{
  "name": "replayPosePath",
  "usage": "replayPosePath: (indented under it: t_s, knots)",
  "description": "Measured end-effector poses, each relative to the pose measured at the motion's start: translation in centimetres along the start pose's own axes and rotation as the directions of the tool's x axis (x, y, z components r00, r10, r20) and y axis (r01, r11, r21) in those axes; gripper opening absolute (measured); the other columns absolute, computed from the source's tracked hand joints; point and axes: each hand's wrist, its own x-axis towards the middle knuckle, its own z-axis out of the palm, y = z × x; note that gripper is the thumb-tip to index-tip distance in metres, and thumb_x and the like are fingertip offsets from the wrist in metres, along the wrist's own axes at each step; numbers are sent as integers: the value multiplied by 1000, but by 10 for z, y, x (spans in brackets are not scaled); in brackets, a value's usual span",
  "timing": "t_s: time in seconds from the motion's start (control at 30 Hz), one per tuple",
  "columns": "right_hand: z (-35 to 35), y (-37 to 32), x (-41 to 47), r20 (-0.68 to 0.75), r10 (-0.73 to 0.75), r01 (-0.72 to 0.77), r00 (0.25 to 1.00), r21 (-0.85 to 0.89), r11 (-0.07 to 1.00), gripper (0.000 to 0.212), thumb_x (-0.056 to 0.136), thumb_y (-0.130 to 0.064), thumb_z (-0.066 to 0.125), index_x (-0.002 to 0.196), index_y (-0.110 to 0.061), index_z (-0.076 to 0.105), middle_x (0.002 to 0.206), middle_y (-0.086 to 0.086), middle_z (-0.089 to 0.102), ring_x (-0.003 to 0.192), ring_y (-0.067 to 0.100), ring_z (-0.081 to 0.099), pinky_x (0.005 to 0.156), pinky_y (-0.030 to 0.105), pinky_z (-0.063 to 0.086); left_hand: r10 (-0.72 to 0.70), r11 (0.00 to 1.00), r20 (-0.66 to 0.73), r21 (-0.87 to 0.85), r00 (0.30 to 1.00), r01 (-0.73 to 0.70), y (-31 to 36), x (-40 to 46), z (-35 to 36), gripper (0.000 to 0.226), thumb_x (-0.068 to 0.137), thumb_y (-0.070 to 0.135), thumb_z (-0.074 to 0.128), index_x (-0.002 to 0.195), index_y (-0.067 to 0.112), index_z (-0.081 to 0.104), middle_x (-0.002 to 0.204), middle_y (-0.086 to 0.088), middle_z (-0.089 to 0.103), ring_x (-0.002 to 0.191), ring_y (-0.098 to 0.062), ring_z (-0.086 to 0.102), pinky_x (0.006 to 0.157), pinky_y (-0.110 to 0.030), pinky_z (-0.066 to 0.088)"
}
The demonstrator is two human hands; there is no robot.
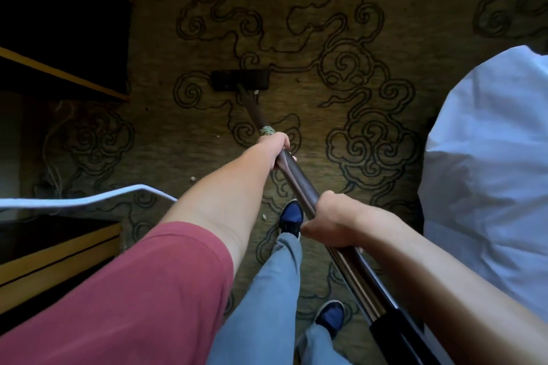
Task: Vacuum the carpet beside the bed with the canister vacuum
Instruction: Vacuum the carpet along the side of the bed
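The wand (299,187) is gripped by both hands, left hand (274,147) ahead, right hand (332,221) behind (fingers wrapped round); the floor head (240,79) is laid flat on the carpet (311,92).

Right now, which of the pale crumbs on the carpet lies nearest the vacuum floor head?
The crumb just behind the floor head, right of the wand; the others lie farther back, toward the shoes.
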Motion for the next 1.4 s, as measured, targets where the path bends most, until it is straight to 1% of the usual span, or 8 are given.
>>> replayPosePath:
  t_s: [0.27,0.37,0.57,0.73,0.87,0.97,1.13,1.4]
  knots:
    - [2,8,-29,85,-19,19,996,5,1000,51,80,-45,67,113,-11,49,81,-1,53,59,14,57,40,25,41,-68,997,34,-20,997,69,-19,-20,1,19,84,1,50,102,6,44,37,-9,54,32,-25,61,40,-29,54]
    - [21,15,-45,118,-19,21,993,-13,1000,55,81,-46,66,119,-9,49,85,1,55,66,18,64,46,30,53,-96,995,57,14,994,95,-47,-30,-2,20,84,5,52,103,7,46,45,-9,62,37,-24,65,49,-32,58]
    - [84,39,-68,218,-11,8,976,16,1000,59,78,-42,71,121,-10,47,94,6,64,73,25,74,61,41,64,-75,996,16,48,997,74,-125,-52,-8,27,78,5,55,104,8,48,96,-17,61,95,-36,71,94,-52,56]
    - [150,61,-84,222,-53,69,974,-64,996,55,78,-44,71,116,-10,53,88,4,64,72,25,74,57,36,63,-134,990,64,58,989,131,-199,-72,-18,19,86,5,48,105,4,48,62,-17,62,35,-25,62,46,-29,56]
    - [198,95,-98,205,-66,90,976,-110,990,52,77,-44,71,113,-10,56,83,5,64,73,27,74,60,41,64,-129,991,78,55,988,125,-259,-90,-6,19,88,8,48,107,4,48,59,-18,63,52,-29,63,67,-31,54]
    - [232,125,-113,203,-67,88,977,-99,991,48,74,-43,70,105,-11,55,82,5,65,68,26,74,47,35,60,-164,986,84,26,983,162,-300,-109,8,18,91,10,46,109,8,47,54,-13,62,33,-23,60,40,-24,52]
    - [276,157,-141,249,-60,84,967,-89,992,37,74,-45,70,88,-17,52,80,3,65,58,19,69,39,27,53,-128,990,42,60,991,126,-363,-127,24,11,84,9,50,93,3,49,97,-25,60,91,-37,65,99,-47,54]
    - [312,157,-166,337,-53,83,940,-77,994,43,78,-37,71,108,-10,57,86,11,73,66,27,75,57,43,63,-116,990,26,79,993,113,-412,-140,13,20,83,8,52,103,7,49,95,-18,59,95,-35,67,101,-56,51]
